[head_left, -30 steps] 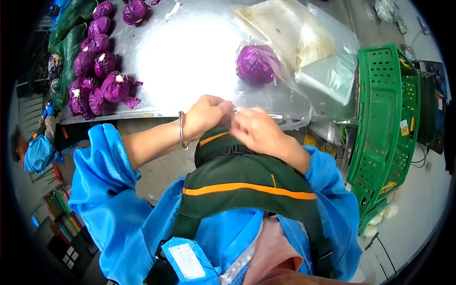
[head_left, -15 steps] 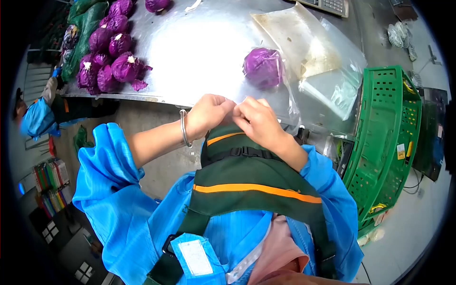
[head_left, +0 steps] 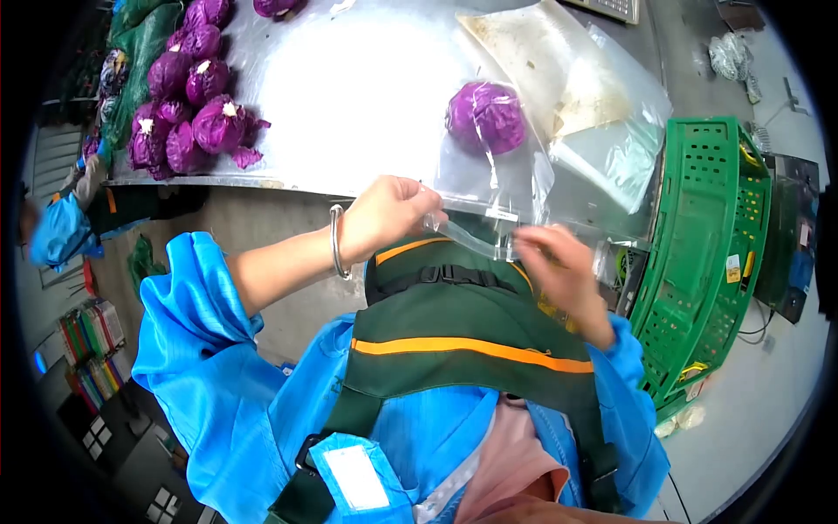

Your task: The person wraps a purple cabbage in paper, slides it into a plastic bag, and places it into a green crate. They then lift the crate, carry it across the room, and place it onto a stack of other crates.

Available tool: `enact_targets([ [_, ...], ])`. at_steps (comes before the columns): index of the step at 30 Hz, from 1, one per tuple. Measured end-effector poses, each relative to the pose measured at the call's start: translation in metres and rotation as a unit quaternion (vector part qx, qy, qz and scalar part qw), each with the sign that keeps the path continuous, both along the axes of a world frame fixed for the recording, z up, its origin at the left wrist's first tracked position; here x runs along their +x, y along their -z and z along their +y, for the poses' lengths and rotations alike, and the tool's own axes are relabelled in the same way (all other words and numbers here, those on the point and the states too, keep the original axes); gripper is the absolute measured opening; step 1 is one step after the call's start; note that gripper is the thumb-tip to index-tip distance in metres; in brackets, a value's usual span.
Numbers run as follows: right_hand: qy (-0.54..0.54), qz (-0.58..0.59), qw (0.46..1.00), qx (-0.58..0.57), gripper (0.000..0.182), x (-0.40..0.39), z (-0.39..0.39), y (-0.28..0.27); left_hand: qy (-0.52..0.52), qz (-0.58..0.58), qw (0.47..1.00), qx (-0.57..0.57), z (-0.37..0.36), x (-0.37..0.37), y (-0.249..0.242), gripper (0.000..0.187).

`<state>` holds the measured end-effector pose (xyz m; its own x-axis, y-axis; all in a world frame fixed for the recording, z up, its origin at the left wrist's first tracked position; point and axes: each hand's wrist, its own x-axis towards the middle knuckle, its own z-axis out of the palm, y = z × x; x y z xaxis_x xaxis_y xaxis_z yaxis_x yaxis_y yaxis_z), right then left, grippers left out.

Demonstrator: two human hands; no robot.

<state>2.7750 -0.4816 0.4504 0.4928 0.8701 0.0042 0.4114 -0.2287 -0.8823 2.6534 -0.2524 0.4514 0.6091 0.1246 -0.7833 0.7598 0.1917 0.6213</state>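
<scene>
A clear plastic bag (head_left: 476, 188) stretches from the table edge toward my body, its mouth spread between my two hands. My left hand (head_left: 388, 214), with a silver bangle on the wrist, pinches the left edge of the mouth. At the right edge is my right hand (head_left: 563, 266), smeared by motion, its fingers bent with the tips right at the film. Just beyond lies a purple cabbage (head_left: 485, 119) on the metal table (head_left: 349, 105), clear film overlapping its near side.
Several purple cabbages (head_left: 205, 83) are piled at the left beside green netting (head_left: 140, 74). Flat plastic sheets (head_left: 602, 131) lie right of the single cabbage. A green crate (head_left: 698, 253) stands at the right. A person in blue (head_left: 65, 231) is at the far left.
My hands were close together at the table edge. My right hand has moved right and down, spreading the bag's mouth, while my left hand stays nearly in place.
</scene>
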Motion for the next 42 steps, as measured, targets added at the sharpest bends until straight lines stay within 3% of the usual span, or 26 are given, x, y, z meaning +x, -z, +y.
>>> enact_targets([
  [2, -0.047, -0.045, 0.994, 0.093, 0.022, -0.016, 0.06, 0.002, -0.014, -0.004, 1.0, -0.01, 0.0, -0.003, 0.002, 0.026],
  [7, -0.128, -0.106, 0.982, 0.095, 0.013, -0.026, 0.082, 0.034, -0.017, -0.034, 0.999, 0.01, -0.002, -0.007, 0.008, 0.025],
  [10, -0.234, -0.165, 0.958, 0.012, 0.012, -0.02, 0.052, 0.028, -0.057, -0.036, 0.997, -0.022, -0.004, -0.007, 0.003, 0.026],
  [12, -0.242, -0.153, 0.953, -0.102, 0.013, -0.009, -0.026, 0.039, -0.048, -0.022, 0.998, -0.04, 0.0, -0.013, 0.005, 0.026],
  [14, -0.232, -0.088, 0.904, -0.349, 0.022, 0.005, -0.165, 0.066, -0.037, -0.003, 0.996, -0.084, 0.003, -0.016, 0.006, 0.027],
  [15, -0.301, -0.03, 0.76, -0.576, 0.028, 0.015, -0.288, 0.111, -0.022, 0.015, 0.992, -0.121, 0.004, -0.018, 0.002, 0.027],
  [17, -0.069, -0.277, 0.829, -0.482, 0.031, 0.005, -0.557, 0.15, 0.081, 0.063, 0.98, -0.172, 0.016, -0.017, -0.014, 0.029],
  [18, -0.174, -0.07, 0.659, -0.729, 0.032, 0.03, -0.495, 0.108, 0.143, 0.102, 0.969, -0.176, 0.026, -0.018, -0.016, 0.029],
  [19, -0.178, -0.013, 0.634, -0.753, 0.035, 0.038, -0.416, 0.083, 0.214, 0.089, 0.971, -0.059, 0.037, -0.019, -0.013, 0.028],
  [20, -0.123, -0.008, 0.683, -0.72, 0.038, 0.04, -0.349, 0.075, 0.291, 0.077, 0.952, 0.057, 0.047, -0.022, -0.011, 0.029],
  [21, -0.046, -0.025, 0.767, -0.639, 0.041, 0.042, -0.277, 0.07, 0.347, -0.034, 0.894, 0.281, 0.051, -0.027, 0.002, 0.033],
  [22, 0.074, -0.157, 0.907, -0.383, 0.041, 0.036, -0.233, 0.096, 0.373, -0.146, 0.776, 0.488, 0.05, -0.035, 0.028, 0.038],
  [23, 0.108, -0.163, 0.948, -0.25, 0.054, 0.035, -0.146, 0.088, 0.373, -0.247, 0.602, 0.661, 0.045, -0.04, 0.054, 0.044],
  [24, 0.084, -0.216, 0.962, -0.147, 0.066, 0.034, -0.093, 0.09, 0.357, -0.324, 0.633, 0.606, 0.036, -0.042, 0.077, 0.051],
  [26, 0.067, -0.266, 0.961, -0.033, 0.066, 0.03, -0.052, 0.143, 0.297, -0.453, 0.67, 0.507, 0.017, -0.042, 0.118, 0.06],
  [27, 0.053, -0.288, 0.956, 0.007, 0.063, 0.027, -0.034, 0.139, 0.242, -0.505, 0.658, 0.503, 0.004, -0.031, 0.123, 0.054],
  [28, 0.059, -0.332, 0.939, 0.068, 0.054, 0.025, -0.015, 0.119, 0.205, -0.525, 0.642, 0.52, 0.001, -0.018, 0.114, 0.032],
  [30, 0.061, -0.252, 0.958, 0.124, 0.026, 0.033, -0.003, 0.1, 0.126, -0.475, 0.731, 0.474, 0.006, 0.0, 0.11, 0.008],
  [32, 0.293, 0.055, 0.92, 0.256, 0.003, 0.033, 0.016, 0.093, -0.185, -0.309, 0.87, 0.336, 0.006, 0.013, 0.099, 0.012],
  [33, 0.329, 0.129, 0.889, 0.29, 0.01, 0.044, 0.02, 0.086, -0.201, -0.351, 0.84, 0.362, 0.017, 0.024, 0.097, 0.016],
  [35, 0.414, 0.141, 0.85, 0.293, 0.01, 0.06, 0.027, 0.071, -0.218, -0.354, 0.857, 0.303, 0.018, 0.033, 0.087, 0.015],
  [37, 0.458, 0.326, 0.758, 0.331, 0.019, 0.081, -0.012, 0.056, -0.206, -0.373, 0.863, 0.27, 0.023, 0.037, 0.086, 0.013],
  [38, 0.299, 0.454, 0.724, 0.426, 0.025, 0.088, -0.046, 0.05, -0.213, -0.389, 0.857, 0.261, 0.025, 0.039, 0.085, 0.013],
  [40, 0.259, 0.558, 0.768, 0.178, 0.027, 0.069, -0.11, 0.056, -0.215, -0.413, 0.852, 0.239, 0.031, 0.039, 0.083, 0.013],
  [41, 0.2, 0.521, 0.811, -0.173, 0.017, 0.061, -0.131, 0.059, -0.212, -0.423, 0.852, 0.226, 0.036, 0.039, 0.086, 0.013],
  [42, 0.052, 0.383, 0.839, -0.384, 0.011, 0.047, -0.152, 0.074, -0.215, -0.431, 0.853, 0.203, 0.038, 0.041, 0.084, 0.012],
])
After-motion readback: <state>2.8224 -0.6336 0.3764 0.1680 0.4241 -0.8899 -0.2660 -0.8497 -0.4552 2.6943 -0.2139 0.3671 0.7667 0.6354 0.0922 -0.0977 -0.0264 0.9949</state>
